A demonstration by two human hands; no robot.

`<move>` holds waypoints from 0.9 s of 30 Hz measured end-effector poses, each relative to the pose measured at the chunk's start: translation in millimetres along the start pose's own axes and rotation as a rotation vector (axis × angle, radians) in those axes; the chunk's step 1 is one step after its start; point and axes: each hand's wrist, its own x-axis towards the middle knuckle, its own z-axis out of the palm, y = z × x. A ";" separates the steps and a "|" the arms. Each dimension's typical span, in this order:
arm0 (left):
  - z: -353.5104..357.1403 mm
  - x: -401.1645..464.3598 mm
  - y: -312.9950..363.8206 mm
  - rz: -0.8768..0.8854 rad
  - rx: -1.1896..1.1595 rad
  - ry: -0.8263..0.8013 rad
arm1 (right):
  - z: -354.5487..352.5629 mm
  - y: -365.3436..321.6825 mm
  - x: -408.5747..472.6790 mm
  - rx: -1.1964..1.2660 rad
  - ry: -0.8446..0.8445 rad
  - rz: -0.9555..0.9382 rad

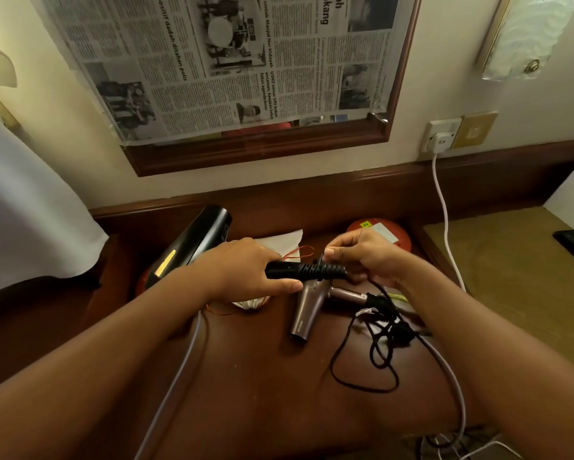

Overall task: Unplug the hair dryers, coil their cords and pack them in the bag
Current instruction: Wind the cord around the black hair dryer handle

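Nearest, a pale cable (176,370) and a loose black cord (368,366) trail over the dark wooden desk (262,393). Beyond them a mauve hair dryer (304,313) lies flat, just under both hands. The left hand (245,270) grips the handle of a black hair dryer (192,247), whose barrel points away left; the right hand (362,257) pinches the ribbed cord sleeve (319,271) at the handle's end. Farther back lie a white paper (284,242) and a red disc (387,235). On the wall, a white plug (441,141) sits in its socket beside a newspaper-covered mirror (232,61).
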 end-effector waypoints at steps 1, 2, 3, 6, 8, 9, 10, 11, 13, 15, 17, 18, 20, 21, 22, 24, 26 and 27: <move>1.0 -0.9 1.0 -0.001 0.022 -0.012 | 0.1 -5.9 -0.3 -0.054 0.025 -0.026; 2.1 -1.5 1.7 0.000 0.040 -0.018 | 1.9 -12.8 -1.7 -0.102 0.048 -0.052; 3.7 -1.8 2.0 0.001 0.056 -0.022 | 3.8 -18.3 -2.8 -0.144 0.069 -0.074; 9.3 0.3 -0.2 -0.009 0.085 -0.032 | 12.2 -34.8 -10.8 -0.243 0.088 -0.133; 13.2 3.4 -3.6 -0.036 0.088 -0.052 | 18.4 -43.1 -16.2 -0.368 0.109 -0.202; 15.1 4.9 -5.4 -0.052 0.087 -0.062 | 21.6 -45.3 -17.7 -0.443 0.127 -0.233; 16.7 5.9 -7.0 -0.068 0.083 -0.067 | 25.6 -46.7 -19.5 -0.516 0.146 -0.261; 18.1 6.9 -8.7 -0.081 0.074 -0.067 | 29.9 -47.0 -20.8 -0.592 0.167 -0.294; 20.1 8.3 -12.8 -0.110 0.048 -0.049 | 38.9 -44.8 -23.7 -0.740 0.202 -0.375; 21.2 10.1 -16.6 -0.138 0.047 -0.017 | 46.9 -37.8 -26.9 -0.838 0.233 -0.449; 21.8 12.7 -19.4 -0.164 0.053 0.016 | 53.3 -26.4 -28.8 -0.869 0.288 -0.501; 21.6 13.7 -20.3 -0.176 0.052 0.032 | 56.1 -19.9 -29.7 -0.863 0.328 -0.525; 20.7 16.0 -21.7 -0.191 0.053 0.058 | 62.2 -7.1 -32.3 -0.844 0.420 -0.569; 20.0 17.3 -22.3 -0.198 0.055 0.070 | 65.5 -1.7 -33.9 -0.839 0.463 -0.576; 19.6 18.4 -22.9 -0.204 0.061 0.080 | 68.6 3.3 -36.1 -0.826 0.498 -0.576; 19.6 20.6 -23.3 -0.214 0.079 0.100 | 73.4 10.3 -40.4 -0.730 0.554 -0.558; 19.5 21.6 -23.0 -0.224 0.080 0.111 | 76.6 15.1 -43.6 -0.501 0.559 -0.470; 19.3 22.1 -22.9 -0.226 0.078 0.114 | 77.0 17.2 -44.4 -0.373 0.541 -0.410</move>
